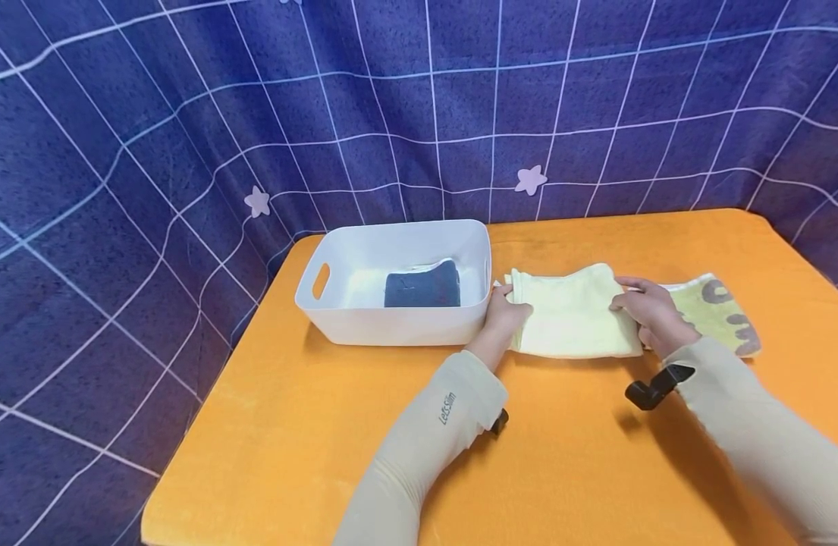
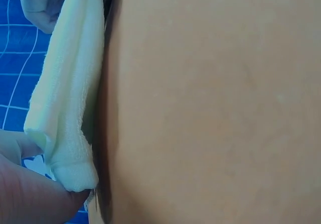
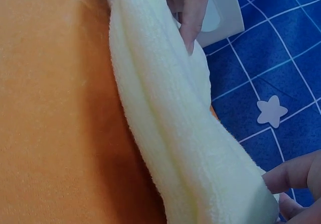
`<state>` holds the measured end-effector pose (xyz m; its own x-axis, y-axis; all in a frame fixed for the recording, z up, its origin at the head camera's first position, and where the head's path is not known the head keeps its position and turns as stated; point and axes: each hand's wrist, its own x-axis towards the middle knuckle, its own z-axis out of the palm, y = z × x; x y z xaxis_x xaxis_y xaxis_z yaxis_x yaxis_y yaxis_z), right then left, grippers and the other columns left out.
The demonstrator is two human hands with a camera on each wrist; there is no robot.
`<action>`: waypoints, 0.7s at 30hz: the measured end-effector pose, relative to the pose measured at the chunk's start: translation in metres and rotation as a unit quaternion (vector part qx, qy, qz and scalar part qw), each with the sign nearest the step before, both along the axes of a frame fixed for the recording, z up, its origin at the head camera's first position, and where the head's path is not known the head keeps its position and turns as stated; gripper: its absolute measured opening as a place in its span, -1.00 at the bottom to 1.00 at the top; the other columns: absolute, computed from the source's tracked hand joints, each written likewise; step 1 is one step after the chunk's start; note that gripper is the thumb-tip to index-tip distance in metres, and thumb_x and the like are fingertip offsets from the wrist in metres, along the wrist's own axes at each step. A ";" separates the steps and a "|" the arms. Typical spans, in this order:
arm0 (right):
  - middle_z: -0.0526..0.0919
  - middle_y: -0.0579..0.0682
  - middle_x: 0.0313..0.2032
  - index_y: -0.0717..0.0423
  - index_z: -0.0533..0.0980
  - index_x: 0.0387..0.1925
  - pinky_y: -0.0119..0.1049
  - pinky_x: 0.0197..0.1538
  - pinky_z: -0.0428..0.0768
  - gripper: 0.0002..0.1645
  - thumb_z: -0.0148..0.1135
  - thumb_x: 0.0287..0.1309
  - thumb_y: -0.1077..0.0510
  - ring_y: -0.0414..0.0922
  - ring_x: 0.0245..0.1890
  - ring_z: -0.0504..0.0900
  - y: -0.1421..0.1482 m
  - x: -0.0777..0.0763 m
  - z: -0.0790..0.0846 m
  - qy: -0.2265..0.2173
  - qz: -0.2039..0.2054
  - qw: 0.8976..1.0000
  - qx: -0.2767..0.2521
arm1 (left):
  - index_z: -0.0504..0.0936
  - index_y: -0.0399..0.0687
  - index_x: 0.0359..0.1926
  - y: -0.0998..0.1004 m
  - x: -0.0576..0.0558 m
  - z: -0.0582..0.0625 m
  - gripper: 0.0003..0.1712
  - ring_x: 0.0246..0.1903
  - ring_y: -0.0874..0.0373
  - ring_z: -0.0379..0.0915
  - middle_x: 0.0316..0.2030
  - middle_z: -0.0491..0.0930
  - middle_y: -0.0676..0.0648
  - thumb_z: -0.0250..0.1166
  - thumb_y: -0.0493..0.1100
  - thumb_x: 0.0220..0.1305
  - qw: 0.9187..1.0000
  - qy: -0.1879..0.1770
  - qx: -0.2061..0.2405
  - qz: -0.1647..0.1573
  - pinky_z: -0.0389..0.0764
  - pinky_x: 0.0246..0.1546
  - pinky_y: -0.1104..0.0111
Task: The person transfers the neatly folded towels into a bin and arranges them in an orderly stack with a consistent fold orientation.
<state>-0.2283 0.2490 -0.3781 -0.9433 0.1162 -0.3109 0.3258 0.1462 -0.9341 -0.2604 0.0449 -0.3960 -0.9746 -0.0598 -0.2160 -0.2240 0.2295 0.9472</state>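
Pale yellow cloth (image 1: 574, 315), folded into a thick, layered rectangle, lies between the person's two hands, over the orange surface (image 1: 289, 455) and just right of a white bin (image 1: 398, 327). The left hand (image 1: 504, 312) has its grip closed on the cloth's left edge, thumb on top, near the bin's right end. The right hand (image 1: 652, 309) holds the opposite edge in a narrow pinch (whether the underside touches the surface all over, one cannot tell). Inside the bin rests a dark blue-grey folded cloth (image 1: 422, 288). Beyond the right hand, partly hidden by it, lies a yellow-green cloth with grey patterning (image 1: 726, 315). Behind everything hangs a blue curtain (image 1: 364, 114) with pale grid lines.
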 end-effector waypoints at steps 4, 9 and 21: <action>0.26 0.02 0.00 0.07 -0.02 0.42 -0.26 -0.21 0.49 -0.15 0.05 0.11 0.26 -0.10 -0.12 0.35 0.002 0.001 0.003 0.004 -0.004 1.000 -0.003 | 0.31 -0.11 0.25 0.001 -0.001 0.002 -0.35 0.25 0.10 0.09 0.37 0.05 -0.05 0.22 -0.40 0.10 1.000 -0.002 0.016 0.001 0.37 0.04 0.30; 0.28 -0.03 0.02 0.00 0.03 0.41 -0.23 -0.14 0.45 -0.15 0.07 0.09 0.25 -0.13 -0.07 0.33 0.004 0.003 0.007 0.004 -0.023 1.000 -0.004 | 0.29 -0.09 0.26 0.002 0.000 0.006 -0.35 0.29 0.10 0.03 0.38 0.02 -0.04 0.23 -0.38 0.13 1.000 0.007 0.023 -0.005 0.35 0.08 0.28; 0.12 0.11 0.27 0.03 0.03 0.41 -0.40 -0.15 0.44 -0.15 0.07 0.07 0.26 -0.16 -0.02 0.28 0.006 0.004 0.017 0.014 -0.039 0.999 -0.017 | 0.34 -0.05 0.24 0.006 -0.001 0.020 -0.36 0.22 0.14 0.13 0.37 0.05 0.00 0.25 -0.35 0.10 1.000 0.009 -0.005 -0.005 0.35 0.10 0.29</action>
<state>-0.2239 0.2551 -0.3614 -0.9402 0.1797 -0.2893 0.3083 0.0884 -0.9472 -0.2612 0.0507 -0.3757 -0.9787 -0.0529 -0.1983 -0.2052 0.2407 0.9487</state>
